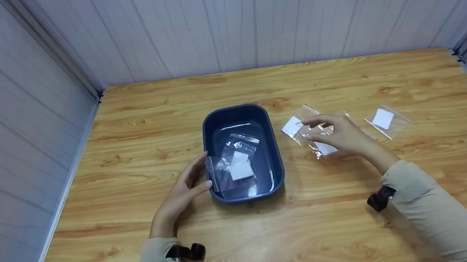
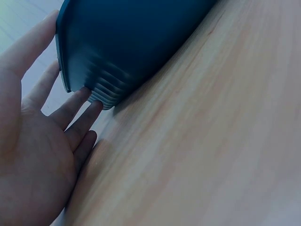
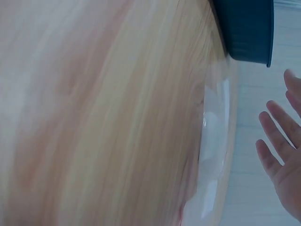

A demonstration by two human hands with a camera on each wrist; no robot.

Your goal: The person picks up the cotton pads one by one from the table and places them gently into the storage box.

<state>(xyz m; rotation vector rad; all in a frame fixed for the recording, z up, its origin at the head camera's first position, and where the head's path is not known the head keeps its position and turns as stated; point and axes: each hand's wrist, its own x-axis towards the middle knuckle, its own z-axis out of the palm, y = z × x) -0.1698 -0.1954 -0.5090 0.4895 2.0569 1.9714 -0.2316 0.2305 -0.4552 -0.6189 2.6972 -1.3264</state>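
Observation:
My left hand is at the left side of a dark blue plastic tub, thumb and fingertips at its rim and wall. The left wrist view shows those fingers fairly straight against the ribbed end. Inside the tub lie clear zip bags with white square pieces, one bag overlapping another. My right hand is over the bags right of the tub, fingers loosely bent and apart, with nothing between them. Under and beside it lie a zip bag with a white square and another bag, partly hidden by the hand.
Farther right lies one more zip bag with a white square. The wood-grain table is bounded by pale panel walls at the back and both sides. Each sleeve has a dark strapped wrist camera.

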